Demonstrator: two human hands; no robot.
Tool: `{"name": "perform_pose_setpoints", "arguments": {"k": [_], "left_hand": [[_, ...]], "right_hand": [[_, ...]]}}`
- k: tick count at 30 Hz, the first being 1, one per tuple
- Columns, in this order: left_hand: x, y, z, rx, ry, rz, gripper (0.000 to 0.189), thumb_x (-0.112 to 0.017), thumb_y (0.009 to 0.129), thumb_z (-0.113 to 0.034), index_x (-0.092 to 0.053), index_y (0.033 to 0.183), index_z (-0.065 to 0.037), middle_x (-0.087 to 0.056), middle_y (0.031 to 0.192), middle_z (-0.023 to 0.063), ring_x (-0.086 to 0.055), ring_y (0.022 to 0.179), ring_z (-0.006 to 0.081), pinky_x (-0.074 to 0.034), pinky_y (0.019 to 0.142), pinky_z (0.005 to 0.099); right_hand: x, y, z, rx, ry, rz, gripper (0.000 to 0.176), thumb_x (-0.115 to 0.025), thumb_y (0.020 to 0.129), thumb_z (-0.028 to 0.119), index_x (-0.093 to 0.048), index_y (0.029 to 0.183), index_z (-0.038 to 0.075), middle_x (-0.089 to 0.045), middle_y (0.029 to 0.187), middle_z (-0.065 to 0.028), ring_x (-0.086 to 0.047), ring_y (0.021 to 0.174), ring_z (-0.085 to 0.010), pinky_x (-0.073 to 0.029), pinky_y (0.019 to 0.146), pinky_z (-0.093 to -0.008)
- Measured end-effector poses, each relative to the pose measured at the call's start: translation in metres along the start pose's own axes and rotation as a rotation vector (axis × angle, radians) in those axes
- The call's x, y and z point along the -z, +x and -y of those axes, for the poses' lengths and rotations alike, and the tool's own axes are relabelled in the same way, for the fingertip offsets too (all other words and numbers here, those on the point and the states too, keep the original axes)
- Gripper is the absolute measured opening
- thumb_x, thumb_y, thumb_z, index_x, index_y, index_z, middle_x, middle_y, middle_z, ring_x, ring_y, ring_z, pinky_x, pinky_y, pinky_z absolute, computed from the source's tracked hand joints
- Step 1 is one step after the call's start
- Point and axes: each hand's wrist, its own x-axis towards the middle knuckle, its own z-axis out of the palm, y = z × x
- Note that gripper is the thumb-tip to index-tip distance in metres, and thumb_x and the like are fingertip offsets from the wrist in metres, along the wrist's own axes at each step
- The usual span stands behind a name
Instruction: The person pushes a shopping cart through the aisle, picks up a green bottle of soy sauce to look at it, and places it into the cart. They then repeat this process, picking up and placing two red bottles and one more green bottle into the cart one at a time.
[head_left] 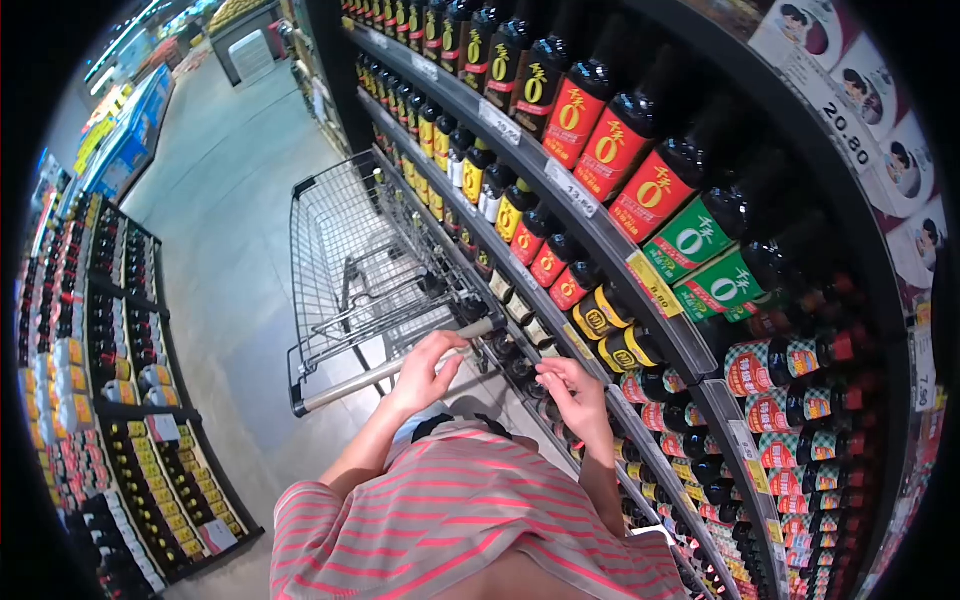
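Over the handle (pixel 350 388) of a metal shopping cart (pixel 330 235), my left hand (pixel 430 365) is loosely bent and empty, its thumb apart from the fingers. The handle passes behind it in this view. My right hand (pixel 577 395) is raised in front of the shelving, fingers half curled and slightly apart, with nothing visible in them. Closest to it on the shelf are bottles with black and yellow labels (pixel 605 312). Higher up stand sauce bottles with red labels (pixel 655 190) and with green labels (pixel 690 238).
The shelf rack (pixel 570 185) runs along my right side, with price tags (pixel 655 280) on its edges. Bottles with checkered labels (pixel 760 368) fill its near part. At left are bottle displays (pixel 130 350) beside the grey aisle floor (pixel 225 200). A blue-sided display (pixel 130 130) stands farther off.
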Motion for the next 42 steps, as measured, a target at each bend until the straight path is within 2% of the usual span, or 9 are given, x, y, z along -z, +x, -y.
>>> {"name": "perform_pose_setpoints", "arguments": {"k": [8,18,22,24,25,28,31,38,42], "left_hand": [[0.048,-0.040,0.032,0.364,0.053,-0.149,0.020,-0.062,0.089,-0.007,-0.064,0.108,-0.001,-0.065,0.108,0.0171,-0.064,0.102,0.0348,-0.050,0.090,0.0391],[0.121,-0.053,0.105,0.396,0.296,-0.493,0.023,-0.062,0.087,-0.001,-0.063,0.111,-0.001,-0.065,0.115,0.0159,-0.062,0.107,0.0331,-0.049,0.094,0.0398],[0.140,-0.038,0.134,0.382,0.470,-0.475,0.041,-0.067,0.085,-0.008,-0.060,0.125,-0.004,-0.060,0.130,0.0171,-0.054,0.124,0.0359,-0.042,0.106,0.0444],[0.140,-0.037,0.154,0.423,0.425,-0.431,0.046,-0.069,0.085,-0.013,-0.058,0.129,-0.004,-0.058,0.135,0.0171,-0.050,0.130,0.0366,-0.036,0.111,0.0472],[0.140,-0.034,0.159,0.414,0.421,-0.358,0.046,-0.068,0.085,-0.015,-0.059,0.128,-0.004,-0.057,0.135,0.0167,-0.049,0.132,0.0368,-0.035,0.112,0.0486],[0.136,-0.031,0.172,0.421,0.381,-0.230,0.045,-0.068,0.086,-0.019,-0.060,0.127,-0.005,-0.059,0.133,0.0150,-0.047,0.135,0.0358,-0.031,0.115,0.0531],[0.131,-0.035,0.178,0.456,0.334,-0.148,0.042,-0.069,0.084,-0.020,-0.062,0.124,-0.007,-0.061,0.130,0.0115,-0.047,0.134,0.0326,-0.028,0.117,0.0522],[0.131,-0.033,0.178,0.488,0.325,-0.143,0.036,-0.070,0.081,-0.015,-0.066,0.116,-0.007,-0.066,0.120,0.0072,-0.053,0.129,0.0273,-0.031,0.113,0.0488],[0.131,-0.032,0.178,0.492,0.317,-0.152,0.033,-0.070,0.082,-0.016,-0.067,0.114,-0.009,-0.066,0.118,0.0061,-0.055,0.126,0.0260,-0.033,0.110,0.0468]], "right_hand": [[-0.040,0.057,-0.006,0.005,-0.018,0.183,0.023,-0.061,0.097,0.004,-0.062,0.119,-0.003,-0.072,0.103,-0.0133,-0.071,0.091,-0.0163,-0.055,0.079,-0.0270],[-0.130,0.225,0.009,-0.008,-0.033,0.260,0.025,-0.058,0.098,0.007,-0.061,0.120,-0.005,-0.072,0.103,-0.0101,-0.070,0.091,-0.0133,-0.054,0.082,-0.0244],[-0.181,0.303,-0.019,-0.080,-0.030,0.340,0.023,-0.061,0.095,0.008,-0.063,0.115,-0.003,-0.072,0.097,-0.0064,-0.068,0.086,-0.0111,-0.053,0.076,-0.0241],[-0.206,0.341,-0.057,0.004,-0.212,0.410,0.022,-0.064,0.094,0.012,-0.065,0.110,-0.002,-0.072,0.093,-0.0049,-0.067,0.084,-0.0097,-0.052,0.074,-0.0235],[-0.221,0.353,-0.072,-0.081,-0.248,0.420,0.022,-0.066,0.092,0.013,-0.066,0.107,-0.003,-0.071,0.090,-0.0045,-0.066,0.081,-0.0092,-0.052,0.073,-0.0250],[-0.248,0.378,-0.158,0.142,-0.603,0.543,0.024,-0.070,0.086,0.014,-0.067,0.104,-0.001,-0.071,0.096,-0.0147,-0.069,0.089,-0.0280,-0.055,0.081,-0.0365],[-0.263,0.384,-0.204,0.058,-0.844,0.665,0.035,-0.074,0.083,0.021,-0.064,0.109,0.001,-0.069,0.107,-0.0206,-0.064,0.106,-0.0392,-0.051,0.092,-0.0454],[-0.273,0.377,-0.252,-0.135,-1.147,0.917,0.040,-0.068,0.088,0.027,-0.055,0.119,0.006,-0.058,0.118,-0.0234,-0.061,0.110,-0.0433,-0.051,0.094,-0.0495],[-0.278,0.367,-0.265,-0.066,-1.231,0.862,0.035,-0.068,0.088,0.021,-0.056,0.115,0.004,-0.057,0.116,-0.0223,-0.061,0.104,-0.0447,-0.053,0.089,-0.0506]]}}
